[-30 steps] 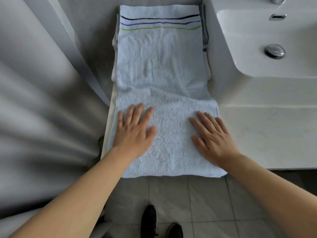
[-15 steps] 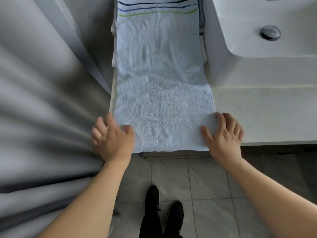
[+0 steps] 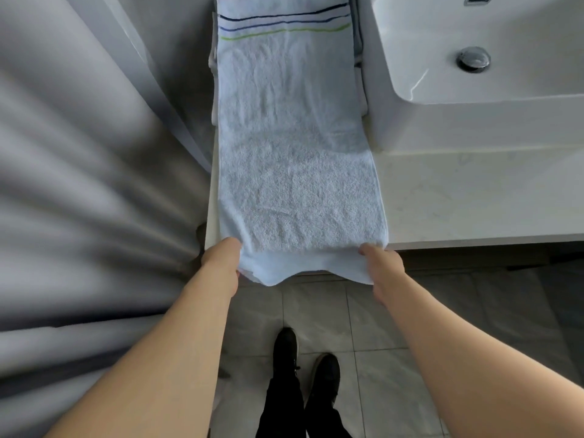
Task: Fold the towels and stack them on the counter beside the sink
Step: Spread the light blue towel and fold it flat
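Nearest, two dark shoes [image 3: 305, 358] stand on the grey tiled floor [image 3: 363, 317], and both forearms reach up from there to the counter's near edge. The left hand [image 3: 221, 260] and the right hand [image 3: 380, 263] each hold a near corner of the pale blue towel [image 3: 297, 147]; the fingers are tucked under the cloth, so each grip reads as a pinch on the hem, though the fingertips themselves are hidden. Between the hands the lifted near edge sags down over the counter's lip. The rest of the towel lies flat in a long strip on the counter [image 3: 474, 197], running away from the person along the left side of the sink [image 3: 474, 52], with dark blue, blue and green stripes at its far end. Edges of other cloth show beneath it at the far left and right, probably more towels, though how many cannot be told. The step in hand looks like the lengthwise fold: the next move calls for carrying both corners together to the striped far end, keeping them level so the edges meet squarely. The sink basin holds nothing but its metal drain plug [image 3: 473, 59]. A grey curtain [image 3: 79, 184] fills the left.
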Demonstrator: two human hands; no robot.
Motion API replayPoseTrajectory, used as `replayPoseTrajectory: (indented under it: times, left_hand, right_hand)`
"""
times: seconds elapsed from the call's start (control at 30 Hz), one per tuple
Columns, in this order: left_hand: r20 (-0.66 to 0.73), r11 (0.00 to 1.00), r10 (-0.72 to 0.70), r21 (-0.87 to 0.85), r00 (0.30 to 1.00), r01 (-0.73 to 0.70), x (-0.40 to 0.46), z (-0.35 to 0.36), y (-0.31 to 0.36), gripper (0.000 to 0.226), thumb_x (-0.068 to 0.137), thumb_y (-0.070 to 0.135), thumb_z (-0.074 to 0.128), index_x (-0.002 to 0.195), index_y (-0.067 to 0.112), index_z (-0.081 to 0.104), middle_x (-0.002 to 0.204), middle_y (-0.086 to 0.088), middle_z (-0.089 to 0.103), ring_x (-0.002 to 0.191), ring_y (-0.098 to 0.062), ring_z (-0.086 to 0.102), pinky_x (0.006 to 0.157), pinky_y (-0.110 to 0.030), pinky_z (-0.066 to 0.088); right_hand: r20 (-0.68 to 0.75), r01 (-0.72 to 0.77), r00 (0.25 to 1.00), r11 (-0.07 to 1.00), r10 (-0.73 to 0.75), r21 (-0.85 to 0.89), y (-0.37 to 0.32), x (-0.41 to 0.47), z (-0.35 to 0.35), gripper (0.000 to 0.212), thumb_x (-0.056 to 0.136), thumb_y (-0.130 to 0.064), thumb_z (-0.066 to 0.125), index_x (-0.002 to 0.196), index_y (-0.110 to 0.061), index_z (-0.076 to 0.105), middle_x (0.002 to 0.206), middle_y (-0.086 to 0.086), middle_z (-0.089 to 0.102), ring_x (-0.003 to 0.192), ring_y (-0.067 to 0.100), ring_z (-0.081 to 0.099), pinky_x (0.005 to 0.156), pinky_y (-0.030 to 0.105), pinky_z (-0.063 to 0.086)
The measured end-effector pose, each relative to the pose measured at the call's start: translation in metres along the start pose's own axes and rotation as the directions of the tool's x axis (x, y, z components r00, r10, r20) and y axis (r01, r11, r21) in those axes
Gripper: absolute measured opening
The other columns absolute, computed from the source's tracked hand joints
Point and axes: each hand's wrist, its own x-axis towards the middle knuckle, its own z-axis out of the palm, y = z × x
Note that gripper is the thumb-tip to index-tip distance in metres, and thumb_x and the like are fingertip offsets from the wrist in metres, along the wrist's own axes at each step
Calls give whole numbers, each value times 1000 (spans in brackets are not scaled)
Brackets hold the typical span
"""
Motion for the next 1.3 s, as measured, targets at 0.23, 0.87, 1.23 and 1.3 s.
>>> replayPoseTrajectory:
  times: [0.23,0.87,1.23,1.3]
  left_hand:
    - [-17,988,137,74,990,-135,-40,-28,11,35,94,22,61,125,5,58,106,-10,64,100,-31,64,88,-38,53]
    - [235,873,325,-447,916,-195,-71,-24,149,51,84,-17,26,110,10,59,116,-13,63,104,-30,65,91,-40,55]
    - [11,925,369,-105,929,-366,-5,12,254,22,94,38,66,85,17,65,69,2,59,65,-13,55,72,-29,49]
    - [-64,916,391,-75,918,-395,4,21,271,25,97,37,61,79,20,62,75,2,59,67,-13,55,66,-25,47]
  right_hand:
    - [185,-57,982,996,42,74,-28,-25,-42,34,88,-25,62,116,-7,55,104,10,61,93,30,63,82,43,56]
    - [222,80,939,792,-265,605,-193,-55,-12,41,96,11,27,120,-13,50,98,1,69,89,14,67,77,28,54]
    - [-66,525,850,851,-523,14,-289,-13,48,26,96,-30,45,78,-14,54,67,4,59,59,21,54,60,35,47]
    - [-114,572,808,816,-578,-86,-305,-2,56,27,94,-33,46,76,-14,55,73,6,53,66,24,51,64,34,43]
